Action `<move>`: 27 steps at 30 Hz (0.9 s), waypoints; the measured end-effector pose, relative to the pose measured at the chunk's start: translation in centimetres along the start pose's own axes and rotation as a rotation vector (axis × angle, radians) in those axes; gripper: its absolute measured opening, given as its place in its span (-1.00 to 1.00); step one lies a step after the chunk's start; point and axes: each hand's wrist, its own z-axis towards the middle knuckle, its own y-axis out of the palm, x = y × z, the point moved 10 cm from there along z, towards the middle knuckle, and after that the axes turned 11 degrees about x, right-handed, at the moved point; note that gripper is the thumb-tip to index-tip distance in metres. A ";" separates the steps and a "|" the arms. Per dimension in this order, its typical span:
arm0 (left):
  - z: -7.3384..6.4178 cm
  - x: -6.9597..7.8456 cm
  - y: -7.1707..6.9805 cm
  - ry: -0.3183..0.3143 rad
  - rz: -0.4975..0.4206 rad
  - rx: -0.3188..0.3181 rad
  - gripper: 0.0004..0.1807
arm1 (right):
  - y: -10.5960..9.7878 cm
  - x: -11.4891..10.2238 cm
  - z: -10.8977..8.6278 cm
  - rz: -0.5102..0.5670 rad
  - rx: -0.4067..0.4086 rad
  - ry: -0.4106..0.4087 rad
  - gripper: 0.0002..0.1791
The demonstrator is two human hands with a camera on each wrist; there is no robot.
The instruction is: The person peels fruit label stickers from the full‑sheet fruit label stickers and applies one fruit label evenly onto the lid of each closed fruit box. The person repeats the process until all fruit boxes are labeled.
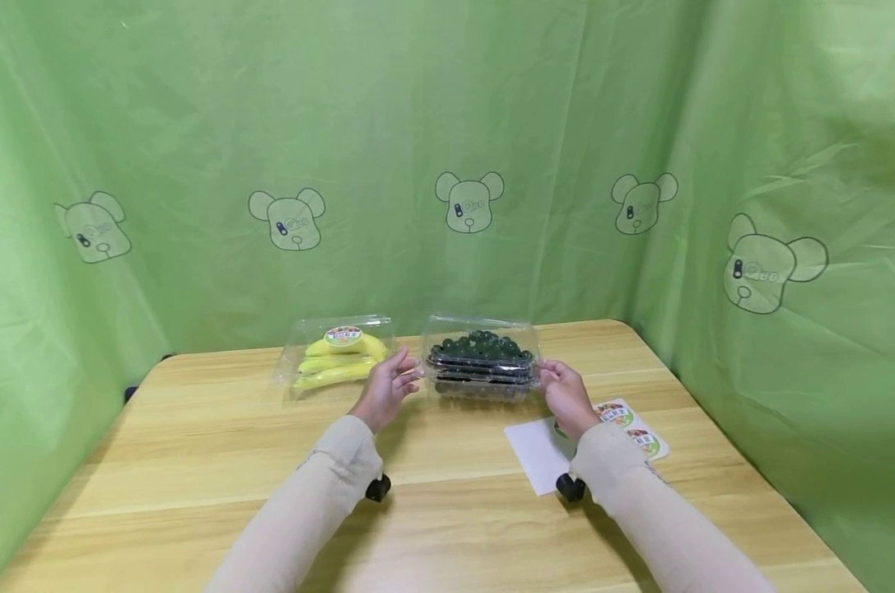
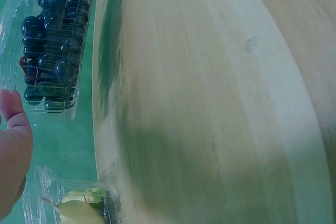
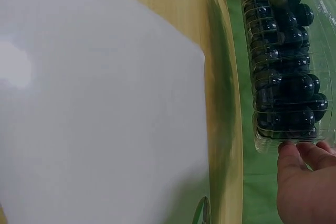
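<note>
Dark grapes (image 1: 484,346) fill a clear plastic clamshell box (image 1: 484,394) at the far middle of the table; its clear lid stands up behind them. My left hand (image 1: 389,387) is just left of the box, fingers loosely bent and nothing held; the left wrist view shows the thumb (image 2: 13,111) near the box's end. At the opposite end, my right hand (image 1: 566,395) has its fingertips against the box's side. In the right wrist view the thumb and fingers (image 3: 291,158) meet the end wall below the grapes (image 3: 286,77).
Left of the grapes sits another clear box with bananas (image 1: 336,371), a round fruit label (image 1: 343,335) on top. A sheet of round labels (image 1: 643,432) and white paper (image 1: 539,453) lie under the right forearm. Green curtains (image 1: 388,165) surround the wooden table (image 1: 217,445).
</note>
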 end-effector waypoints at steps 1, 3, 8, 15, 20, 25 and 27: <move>-0.1 0.0 0.0 -0.003 0.001 -0.005 -0.54 | 0.0 -0.1 -0.1 -0.003 -0.002 -0.003 -0.52; -0.2 0.1 -0.1 -0.006 0.002 -0.011 -0.54 | 0.0 -0.3 -0.2 -0.012 -0.007 -0.012 -0.52; -0.6 0.3 -0.1 -0.009 0.024 -0.027 -0.47 | 0.0 -0.5 -0.6 -0.032 -0.022 -0.029 -0.52; -1.3 0.2 0.0 -0.026 0.051 -0.074 -0.35 | 0.1 -0.6 -1.2 -0.030 -0.057 -0.028 -0.52; -1.5 0.0 -0.3 -0.054 0.038 -0.066 -0.33 | 0.3 -0.5 -1.5 -0.031 -0.086 -0.029 -0.52; -1.9 -0.1 -0.6 -0.068 0.051 -0.059 -0.35 | 0.6 -0.3 -1.8 -0.023 -0.090 -0.020 -0.53; -2.0 -0.1 -0.6 -0.070 0.064 -0.061 -0.37 | 0.6 -0.2 -1.8 -0.007 -0.088 -0.018 -0.53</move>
